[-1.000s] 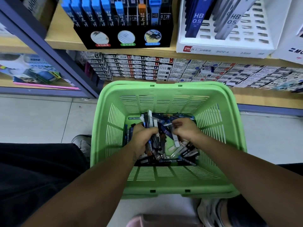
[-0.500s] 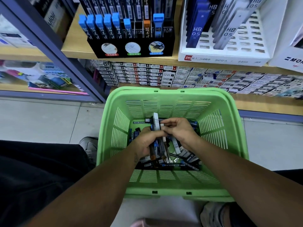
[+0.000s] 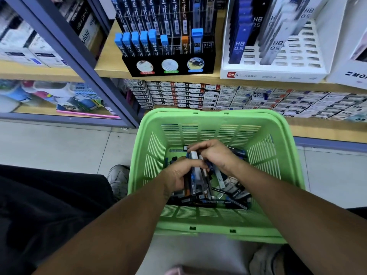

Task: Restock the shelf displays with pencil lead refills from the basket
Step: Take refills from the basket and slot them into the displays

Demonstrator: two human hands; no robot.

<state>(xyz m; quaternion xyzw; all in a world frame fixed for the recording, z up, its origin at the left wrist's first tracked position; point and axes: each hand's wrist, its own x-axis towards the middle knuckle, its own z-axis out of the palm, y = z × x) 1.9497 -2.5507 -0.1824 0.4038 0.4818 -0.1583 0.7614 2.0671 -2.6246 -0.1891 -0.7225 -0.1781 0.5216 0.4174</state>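
Note:
A green slotted basket (image 3: 286,151) stands on the floor in front of the shelf, its bottom covered with loose pencil lead refills (image 3: 235,192). Both hands are inside it. My left hand (image 3: 176,175) grips a bundle of refill cases (image 3: 196,179), dark, blue and white, held lengthwise. My right hand (image 3: 215,153) curls over the far end of that same bundle and pinches the top cases. On the shelf above stands a black display rack (image 3: 168,64) with blue-capped refill tubes, and to its right a white display tray (image 3: 278,70) with HB 0.5 packs.
Small stacked boxes (image 3: 198,96) fill the lower shelf just behind the basket. A blue-grey shelf upright (image 3: 83,76) runs diagonally at left. Grey floor tiles lie left and right of the basket. A shoe (image 3: 118,179) sits at the basket's left side; dark trousers fill the lower left.
The camera view has tilted up, showing more of the shelf. My right hand moved from the loose pile onto the top of the bundle in my left hand, which rose slightly.

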